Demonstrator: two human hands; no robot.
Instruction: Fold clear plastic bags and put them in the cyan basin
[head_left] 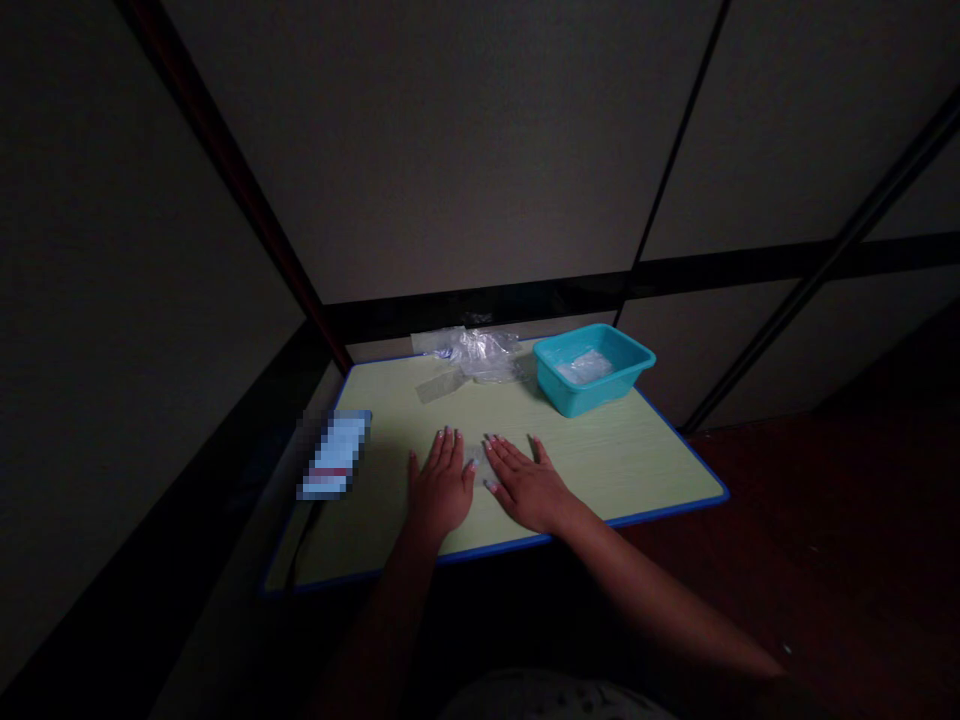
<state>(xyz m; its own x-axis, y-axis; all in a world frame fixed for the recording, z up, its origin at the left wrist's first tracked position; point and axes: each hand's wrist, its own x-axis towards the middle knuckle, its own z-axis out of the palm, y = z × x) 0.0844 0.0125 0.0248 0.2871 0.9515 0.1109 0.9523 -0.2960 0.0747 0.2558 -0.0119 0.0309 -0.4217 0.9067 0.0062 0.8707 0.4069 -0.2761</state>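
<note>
My left hand (441,487) lies flat on the pale yellow-green table (645,460), palm down with the fingers spread. To its right, my right hand (529,483) rests palm down too, its fingers stretched toward the far left. A small, clear, thin piece (478,466) shows on the tabletop between the two hands, partly under them. Its exact shape is hard to make out in the dim light. Neither hand is wrapped round anything.
Crumpled clear plastic bags (484,355) lie along the table's back edge. A turquoise basket (570,400) at the back right holds clear plastic packets (587,367). A blurred-out phone-like object (337,455) is at the left edge. Panelled walls stand behind and left.
</note>
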